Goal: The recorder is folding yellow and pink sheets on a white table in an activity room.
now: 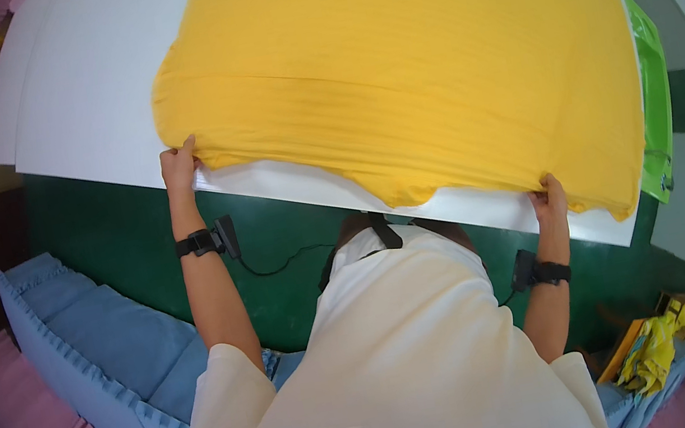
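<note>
A large yellow cloth (396, 49) is spread over the white table (91, 84) in front of me, creased along its near side. Its near edge hangs unevenly, with a strip of white showing beneath it. My left hand (180, 163) is closed on the cloth's near left corner, thumb on top. Farther right, my right hand (549, 198) pinches the near edge close to the right corner. Both arms are stretched forward, with a black strap and small device on each wrist.
A blue ruffled sofa (120, 331) stands behind me to the left, on a green floor (95, 212). Beyond the table's right side is a bright green plastic tub (654, 95). Yellow fabric (652, 356) lies bunched at the lower right. Pink drapery (40, 423) borders the left.
</note>
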Available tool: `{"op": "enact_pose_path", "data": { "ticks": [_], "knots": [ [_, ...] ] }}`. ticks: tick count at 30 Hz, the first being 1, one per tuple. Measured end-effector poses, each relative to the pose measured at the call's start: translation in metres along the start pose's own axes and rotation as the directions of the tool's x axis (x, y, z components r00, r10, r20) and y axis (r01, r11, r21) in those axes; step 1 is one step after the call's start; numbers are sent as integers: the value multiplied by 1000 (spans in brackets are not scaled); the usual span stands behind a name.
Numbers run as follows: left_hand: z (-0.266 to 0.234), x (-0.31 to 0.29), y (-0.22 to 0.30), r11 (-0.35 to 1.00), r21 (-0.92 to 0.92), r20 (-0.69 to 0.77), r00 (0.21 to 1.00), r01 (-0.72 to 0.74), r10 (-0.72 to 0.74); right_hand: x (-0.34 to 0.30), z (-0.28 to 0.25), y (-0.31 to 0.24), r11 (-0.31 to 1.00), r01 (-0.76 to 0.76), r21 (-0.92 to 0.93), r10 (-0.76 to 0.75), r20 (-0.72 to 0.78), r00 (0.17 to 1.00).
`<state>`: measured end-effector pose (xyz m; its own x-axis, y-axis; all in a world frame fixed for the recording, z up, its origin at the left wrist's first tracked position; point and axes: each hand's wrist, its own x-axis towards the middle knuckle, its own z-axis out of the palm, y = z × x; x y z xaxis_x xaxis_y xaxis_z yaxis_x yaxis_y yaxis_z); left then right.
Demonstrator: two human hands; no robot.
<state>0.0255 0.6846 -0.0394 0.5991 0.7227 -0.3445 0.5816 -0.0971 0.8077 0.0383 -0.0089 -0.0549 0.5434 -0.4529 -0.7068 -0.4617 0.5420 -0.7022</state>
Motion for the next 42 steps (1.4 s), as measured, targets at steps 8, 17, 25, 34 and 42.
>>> {"op": "enact_pose_path", "data": {
  "ticks": [8, 17, 25, 34, 42],
  "knots": [
    [43, -66, -13, 697, -710, 115, 993, 99, -24, -11, -5, 14, 976, 99, 195, -121, 104, 987],
    [92, -211, 23, 712, -397, 845, 534, 579, 36, -64, -8, 4, 998, -37, 60, 19, 281, 960],
    [154, -257, 12, 290, -531, 828, 561, 796, -26, -45, -94, -43, 952, 206, -225, -243, -149, 959],
    [215, -248, 31, 509, -556, 532, 752, 657, -389, 22, -143, -65, 901, -17, 434, -43, 128, 991],
    [245, -252, 45, 427, -735, 452, 850, 527, -271, 23, -141, -87, 938, -195, 286, 111, 288, 951]
  ]
}}
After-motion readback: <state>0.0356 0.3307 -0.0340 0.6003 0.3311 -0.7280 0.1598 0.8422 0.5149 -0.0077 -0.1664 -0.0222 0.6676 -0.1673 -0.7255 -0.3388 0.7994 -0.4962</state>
